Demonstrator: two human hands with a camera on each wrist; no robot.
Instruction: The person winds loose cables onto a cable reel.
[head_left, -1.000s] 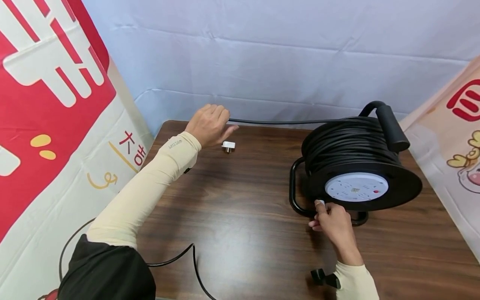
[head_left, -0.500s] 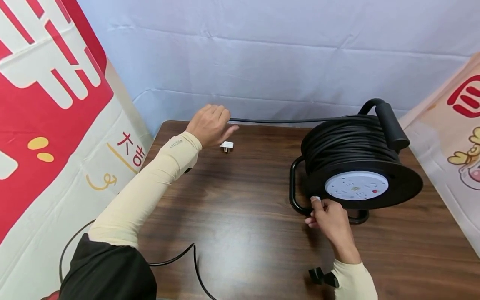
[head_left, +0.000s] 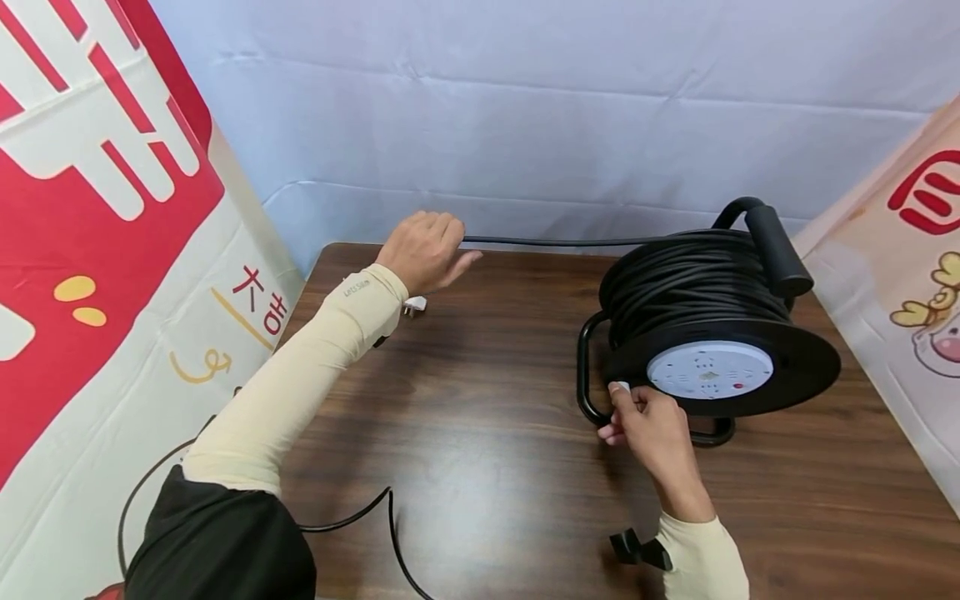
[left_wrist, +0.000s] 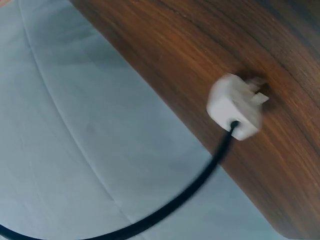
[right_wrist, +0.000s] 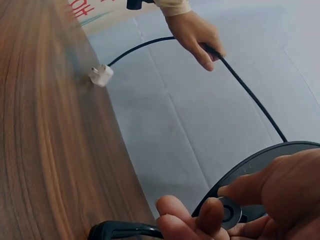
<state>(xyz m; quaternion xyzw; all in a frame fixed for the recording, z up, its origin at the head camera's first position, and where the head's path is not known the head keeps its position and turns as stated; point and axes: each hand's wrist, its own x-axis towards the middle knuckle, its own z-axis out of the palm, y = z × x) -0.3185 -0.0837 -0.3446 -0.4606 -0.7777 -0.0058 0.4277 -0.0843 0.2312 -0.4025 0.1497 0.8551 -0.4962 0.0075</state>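
Note:
A black cable reel (head_left: 693,279) stands at the right of the table, with a white socket panel (head_left: 709,369) on its face. My right hand (head_left: 656,425) pinches the light-tipped crank knob (right_wrist: 230,212) low on the reel's near side. Back left, my left hand (head_left: 423,250) grips the black cable (head_left: 555,242), which runs taut from the top of the reel. Beyond that grip the cable curves down to a white three-pin plug (left_wrist: 232,105) at the table's far edge. In the head view the plug shows partly behind the left wrist.
The reel's carrying handle (head_left: 778,250) rises at its back right, and its black tube stand (head_left: 583,367) rests on the wooden table (head_left: 480,467). Another black cord (head_left: 352,521) loops at the front left. Fabric sheets (head_left: 525,133) hang behind and at both sides.
The plug has shifted left, towards the left wrist. My right hand and the knob have moved left and slightly up, and the reel face has turned a little clockwise. The left hand stays nearly still.

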